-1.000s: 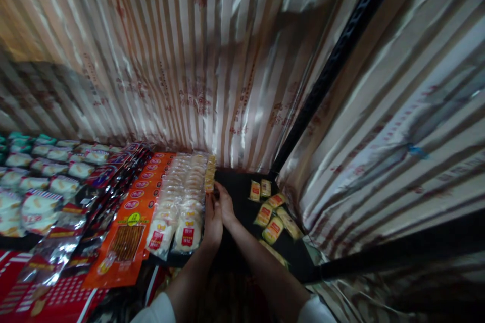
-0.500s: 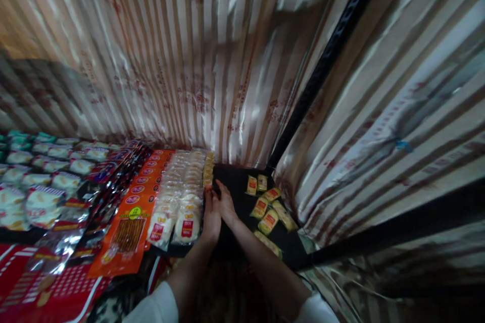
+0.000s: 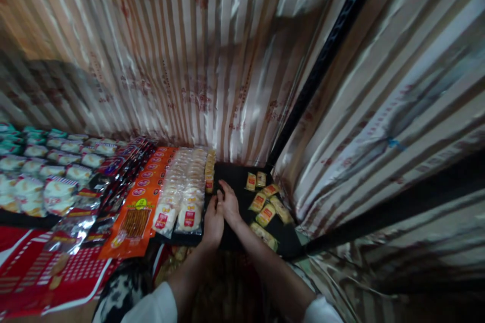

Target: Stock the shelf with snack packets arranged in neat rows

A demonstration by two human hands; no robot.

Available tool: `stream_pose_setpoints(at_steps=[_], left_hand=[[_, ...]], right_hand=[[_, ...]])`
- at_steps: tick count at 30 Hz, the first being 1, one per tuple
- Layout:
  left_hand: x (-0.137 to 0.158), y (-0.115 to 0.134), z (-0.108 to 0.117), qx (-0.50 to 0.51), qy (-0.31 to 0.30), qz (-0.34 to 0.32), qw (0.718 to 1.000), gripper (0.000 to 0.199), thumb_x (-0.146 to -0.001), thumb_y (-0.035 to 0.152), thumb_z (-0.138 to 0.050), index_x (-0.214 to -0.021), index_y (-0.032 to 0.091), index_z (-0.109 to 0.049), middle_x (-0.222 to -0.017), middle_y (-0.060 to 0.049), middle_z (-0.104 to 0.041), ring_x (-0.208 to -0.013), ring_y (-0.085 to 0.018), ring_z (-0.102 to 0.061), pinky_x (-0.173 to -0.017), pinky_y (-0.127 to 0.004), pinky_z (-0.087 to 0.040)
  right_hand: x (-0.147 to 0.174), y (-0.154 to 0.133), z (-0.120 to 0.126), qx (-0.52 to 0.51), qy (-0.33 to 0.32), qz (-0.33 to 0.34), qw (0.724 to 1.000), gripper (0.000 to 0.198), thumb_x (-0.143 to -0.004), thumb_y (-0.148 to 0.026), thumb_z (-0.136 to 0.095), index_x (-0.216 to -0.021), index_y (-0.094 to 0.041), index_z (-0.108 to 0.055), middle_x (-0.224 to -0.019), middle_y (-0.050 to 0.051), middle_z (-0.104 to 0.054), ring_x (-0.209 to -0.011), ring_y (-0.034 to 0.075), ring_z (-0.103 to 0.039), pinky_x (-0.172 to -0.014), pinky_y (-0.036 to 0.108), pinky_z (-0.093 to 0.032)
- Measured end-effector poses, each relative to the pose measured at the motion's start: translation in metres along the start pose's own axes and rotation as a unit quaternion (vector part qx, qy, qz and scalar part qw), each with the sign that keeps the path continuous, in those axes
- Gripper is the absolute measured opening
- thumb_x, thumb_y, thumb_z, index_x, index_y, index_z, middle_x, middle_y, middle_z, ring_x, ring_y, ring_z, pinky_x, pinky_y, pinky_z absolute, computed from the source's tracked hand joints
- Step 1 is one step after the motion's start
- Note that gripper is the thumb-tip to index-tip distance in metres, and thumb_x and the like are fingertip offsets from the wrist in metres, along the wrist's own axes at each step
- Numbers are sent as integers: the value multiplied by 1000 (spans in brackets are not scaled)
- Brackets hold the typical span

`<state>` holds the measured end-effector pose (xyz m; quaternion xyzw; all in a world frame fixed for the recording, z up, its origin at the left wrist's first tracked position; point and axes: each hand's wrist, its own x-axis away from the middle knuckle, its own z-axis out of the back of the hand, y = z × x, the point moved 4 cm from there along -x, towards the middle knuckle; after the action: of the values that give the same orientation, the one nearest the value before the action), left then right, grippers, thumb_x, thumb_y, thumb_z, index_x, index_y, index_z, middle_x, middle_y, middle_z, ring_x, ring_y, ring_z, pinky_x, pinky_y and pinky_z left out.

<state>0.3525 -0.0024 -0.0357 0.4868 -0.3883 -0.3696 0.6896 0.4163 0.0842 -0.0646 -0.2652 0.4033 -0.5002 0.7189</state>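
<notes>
Over the black shelf (image 3: 233, 174), my left hand (image 3: 214, 219) and my right hand (image 3: 230, 205) are close together and touching or overlapping. The right hand's fingers point forward, stretched out, with nothing visible in them. The left hand's fingers are also extended, partly hidden by the right hand. Just ahead and to the left is a narrow row of small yellow snack packs (image 3: 209, 169), apart from my fingers. Several more yellow snack packs (image 3: 265, 214) lie loose to the right of my hands.
Rows of round white crackers in clear packs (image 3: 189, 217) stand left of my hands, beside orange bags of stick snacks (image 3: 134, 222) and dark packs (image 3: 109, 186). A black post (image 3: 303, 101) rises at the right corner. Striped sheeting (image 3: 189, 60) hangs behind.
My hands have drawn back from the front of the small yellow pack row and come together. The view has shifted slightly.
</notes>
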Motion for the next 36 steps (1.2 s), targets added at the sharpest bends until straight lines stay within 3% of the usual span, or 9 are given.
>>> stream_pose_setpoints(at_steps=[4, 8, 12, 16, 20, 24, 28, 36], left_hand=[[11, 2, 8, -108, 65, -133, 983, 39, -80, 11, -36, -113, 9, -57, -124, -14, -57, -116, -20, -51, -103, -36, -38], [18, 11, 27, -291, 117, -287, 905, 39, -76, 8, -40, -109, 10, -61, -127, -13, -54, -123, -26, -44, -105, -44, -35], [15, 7, 47, -419, 148, -366, 818, 45, -78, 17, -47, -121, 8, -54, -135, -16, -47, -132, -32, -31, -107, -51, -28], [2, -11, 60, -452, 176, -388, 784, 41, -80, 26, -49, -116, 10, -59, -125, -16, -56, -131, -34, -34, -106, -53, -29], [-10, -26, 65, -440, 192, -403, 779, 35, -79, 35, -55, -107, 17, -65, -120, -13, -60, -128, -37, -37, -103, -58, -30], [-15, -28, 66, -418, 191, -387, 799, 33, -79, 40, -56, -106, 23, -65, -122, -9, -59, -131, -35, -33, -106, -58, -26], [-15, -28, 66, -417, 165, -374, 812, 34, -80, 37, -54, -110, 24, -63, -125, -7, -58, -133, -35, -30, -109, -59, -20], [-18, -34, 65, -409, 124, -365, 827, 38, -79, 27, -53, -116, 24, -60, -133, -8, -51, -135, -36, -23, -108, -61, -18]], right_hand=[[6, -14, 19, 25, 14, 39, 999, 40, -84, -21, -37, -118, -15, -58, -126, 12, -56, -120, 21, -49, -103, 41, -38], [-1, -38, 23, 51, 12, 74, 996, 41, -88, -24, -34, -120, -12, -56, -129, 13, -54, -122, 20, -46, -104, 39, -37], [-19, -74, -4, 121, -57, 122, 984, 45, -90, -28, -33, -130, -14, -48, -140, 10, -43, -134, 21, -30, -109, 40, -29], [-43, -106, -50, 214, -153, 133, 955, 49, -92, -36, -31, -138, -20, -37, -150, 6, -25, -140, 24, -10, -111, 46, -16], [-68, -120, -90, 269, -211, 104, 934, 55, -92, -49, -25, -141, -24, -30, -152, 5, -15, -140, 29, 3, -110, 52, -4], [-83, -116, -111, 307, -238, 48, 920, 57, -90, -54, -25, -141, -29, -29, -153, 4, -12, -139, 32, 7, -106, 59, 3], [-84, -108, -118, 318, -218, 25, 922, 53, -90, -50, -25, -139, -31, -33, -153, 2, -14, -139, 33, 4, -105, 60, 3], [-87, -107, -119, 257, -220, 50, 940, 53, -90, -50, -32, -136, -25, -39, -150, 6, -24, -139, 32, -2, -104, 64, 1]])
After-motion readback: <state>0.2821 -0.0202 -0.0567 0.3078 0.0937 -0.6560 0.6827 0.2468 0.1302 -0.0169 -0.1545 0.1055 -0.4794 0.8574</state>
